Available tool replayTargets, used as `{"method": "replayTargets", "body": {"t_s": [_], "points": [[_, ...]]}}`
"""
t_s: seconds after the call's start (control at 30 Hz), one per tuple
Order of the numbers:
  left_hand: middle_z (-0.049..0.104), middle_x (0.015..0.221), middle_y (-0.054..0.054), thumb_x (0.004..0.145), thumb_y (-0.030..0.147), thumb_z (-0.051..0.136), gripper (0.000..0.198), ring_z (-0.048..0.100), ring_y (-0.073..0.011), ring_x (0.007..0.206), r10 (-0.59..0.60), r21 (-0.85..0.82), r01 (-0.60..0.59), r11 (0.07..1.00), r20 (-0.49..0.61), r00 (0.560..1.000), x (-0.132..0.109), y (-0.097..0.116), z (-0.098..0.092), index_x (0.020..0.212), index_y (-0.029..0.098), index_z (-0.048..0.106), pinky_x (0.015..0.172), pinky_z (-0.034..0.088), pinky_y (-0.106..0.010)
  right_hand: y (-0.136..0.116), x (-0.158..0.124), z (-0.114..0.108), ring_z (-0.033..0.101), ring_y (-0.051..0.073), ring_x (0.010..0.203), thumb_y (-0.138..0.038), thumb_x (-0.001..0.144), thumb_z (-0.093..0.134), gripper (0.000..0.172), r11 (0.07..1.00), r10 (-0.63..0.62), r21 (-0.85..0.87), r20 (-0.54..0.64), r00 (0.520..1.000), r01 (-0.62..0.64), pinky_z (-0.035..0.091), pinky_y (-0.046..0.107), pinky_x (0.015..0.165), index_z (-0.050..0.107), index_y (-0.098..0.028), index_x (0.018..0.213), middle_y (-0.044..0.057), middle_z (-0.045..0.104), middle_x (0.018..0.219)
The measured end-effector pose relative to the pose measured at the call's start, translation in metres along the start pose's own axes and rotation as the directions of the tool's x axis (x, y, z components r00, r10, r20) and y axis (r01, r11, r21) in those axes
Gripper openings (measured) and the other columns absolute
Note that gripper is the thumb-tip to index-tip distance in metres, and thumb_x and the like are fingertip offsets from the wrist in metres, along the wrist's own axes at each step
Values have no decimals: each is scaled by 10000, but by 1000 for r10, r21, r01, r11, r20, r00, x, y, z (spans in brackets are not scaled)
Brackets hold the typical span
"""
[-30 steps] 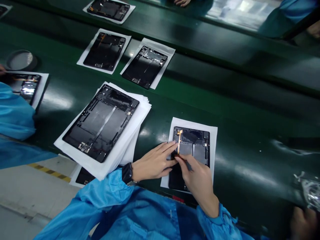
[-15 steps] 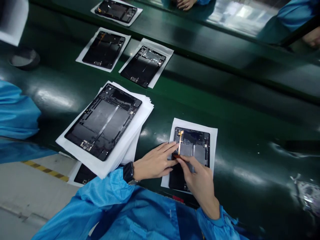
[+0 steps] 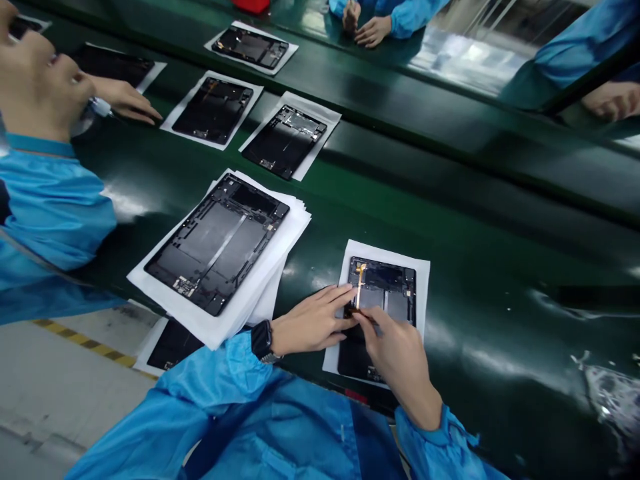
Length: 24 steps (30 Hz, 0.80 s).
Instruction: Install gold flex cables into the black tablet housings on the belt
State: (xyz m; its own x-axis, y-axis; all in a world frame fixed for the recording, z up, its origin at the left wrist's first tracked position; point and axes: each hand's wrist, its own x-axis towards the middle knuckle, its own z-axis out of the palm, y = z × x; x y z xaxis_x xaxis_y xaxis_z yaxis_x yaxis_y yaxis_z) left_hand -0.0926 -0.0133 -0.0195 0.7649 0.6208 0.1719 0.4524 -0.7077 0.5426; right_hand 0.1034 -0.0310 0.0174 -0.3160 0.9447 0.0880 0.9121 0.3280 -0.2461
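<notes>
In front of me an opened tablet housing [image 3: 398, 301] lies on a white sheet [image 3: 423, 280]. A gold ribbon cable [image 3: 359, 287] runs down its upper left part. My left hand [image 3: 313, 321] reaches in from the left, fingers stretched out and fingertips resting at the tablet's left edge beside the cable. With thumb and fingers pinched together, my right hand [image 3: 399, 350] grips the brownish lower end of the cable. That end is partly covered by the fingertips.
To the left, another tablet housing [image 3: 220, 243] lies on a stack of white sheets [image 3: 277, 250]. Further housings on sheets lie beyond on the green bench [image 3: 465, 200]. A co-worker's hand [image 3: 123, 100] is at far left. Crumpled clear plastic [image 3: 613, 397] lies at right.
The co-worker on the left has come into view, with a hand now over the bench. My hands keep almost the same place at the cable. The view has shifted slightly.
</notes>
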Motion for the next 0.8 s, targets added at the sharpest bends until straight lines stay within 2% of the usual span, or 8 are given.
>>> {"method": "replayTargets", "body": {"t_s": [0.27,0.37,0.43,0.47,0.53,0.6,0.67,0.8], "points": [[252,1586,-142,904,314,630,281,212,-308,1479,-24,15,23,1000,38,999,0,0,1,1133,156,672,1203,261,-464,-19,1,10,601,167,496,-259,987,445,272,999,-5,-32,36,999,7,294,258,470,635,-157,821,45,656,621],[273,1579,-136,899,300,639,316,240,-304,1470,-18,27,16,1000,78,997,-2,4,-11,1191,180,646,1186,284,-463,-11,-4,9,645,175,560,-279,986,461,265,994,26,111,-1,1000,-26,365,254,512,675,-167,879,51,692,673],[369,1533,-110,911,290,622,322,318,-280,1436,-46,50,41,998,102,994,4,7,-22,1224,217,621,1161,322,-442,2,-8,5,693,187,683,-323,962,520,223,940,165,316,-91,982,-129,458,258,612,694,-184,942,61,734,793],[429,1492,-101,920,287,606,305,365,-272,1406,-81,77,74,994,96,992,12,9,-27,1218,223,617,1144,343,-433,11,-10,4,706,196,749,-351,940,559,213,878,273,440,-140,952,-187,494,270,674,696,-189,954,66,744,851],[523,1389,-111,936,281,572,268,443,-274,1332,-188,157,178,971,50,981,39,11,-33,1188,198,612,1105,374,-431,31,-18,1,713,216,835,-400,884,630,237,676,510,687,-174,843,-267,535,306,763,689,-183,957,81,748,915],[565,1298,-147,929,252,561,262,487,-297,1263,-303,241,294,925,2,953,77,8,-34,1166,146,595,1066,392,-455,52,-30,1,719,233,825,-441,830,680,304,434,668,856,-96,738,-282,561,335,759,670,-168,964,92,748,898],[597,1197,-172,890,212,589,261,532,-314,1189,-383,293,363,884,12,924,116,-1,-33,1127,104,589,1009,425,-463,71,-48,5,721,241,781,-479,780,714,378,270,741,921,-12,672,-281,578,350,718,659,-158,972,93,748,861],[652,983,-126,824,145,608,91,628,-263,989,-428,335,379,863,85,900,159,-25,-33,910,129,633,878,491,-372,92,-94,18,714,251,704,-521,695,762,439,247,845,921,-52,532,-302,592,348,646,677,-155,922,94,744,803]]}}
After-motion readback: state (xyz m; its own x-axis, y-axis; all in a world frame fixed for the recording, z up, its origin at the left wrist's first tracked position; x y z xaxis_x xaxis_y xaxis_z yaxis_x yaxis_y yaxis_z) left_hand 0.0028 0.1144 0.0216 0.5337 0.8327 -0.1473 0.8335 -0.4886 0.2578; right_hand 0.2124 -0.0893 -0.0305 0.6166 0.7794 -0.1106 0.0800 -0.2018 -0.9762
